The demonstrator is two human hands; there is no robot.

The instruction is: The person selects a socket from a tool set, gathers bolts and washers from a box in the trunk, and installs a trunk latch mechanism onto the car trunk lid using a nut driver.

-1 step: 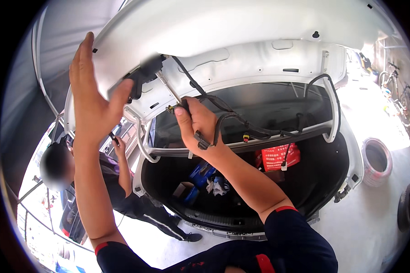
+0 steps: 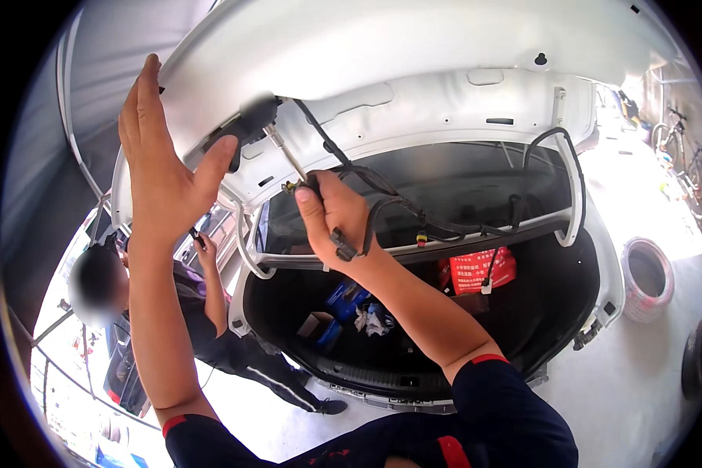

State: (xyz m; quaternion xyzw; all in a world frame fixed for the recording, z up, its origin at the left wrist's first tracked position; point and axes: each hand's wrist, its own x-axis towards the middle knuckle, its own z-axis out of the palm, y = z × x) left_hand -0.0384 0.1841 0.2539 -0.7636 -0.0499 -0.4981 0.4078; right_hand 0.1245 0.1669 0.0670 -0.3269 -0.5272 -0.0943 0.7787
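My left hand [image 2: 160,175] is raised and open at the left edge of the lifted white trunk lid [image 2: 429,62], thumb spread away from the fingers. Its thumb tip overlaps a black latch-like part [image 2: 253,121] on the lid's inner side, some of which is blurred. My right hand [image 2: 337,214] is closed round the dark handle of a socket driver [image 2: 288,154]. The tool's chrome shaft slants up and left, its end meeting the black part. A black wiring harness [image 2: 382,183] hangs loose from the lid, and a dark connector [image 2: 342,243] dangles by my right wrist.
Below lies the open trunk [image 2: 413,343] with a red bag [image 2: 483,267], a blue box [image 2: 347,298] and crumpled white material [image 2: 374,318]. At left stands another person [image 2: 203,320], one hand raised. Tires [image 2: 646,277] and bicycles [image 2: 682,156] are on the right.
The view has shifted very slightly. My right hand, still round the socket driver, sits a touch further left and lower; my left thumb is a little further right.
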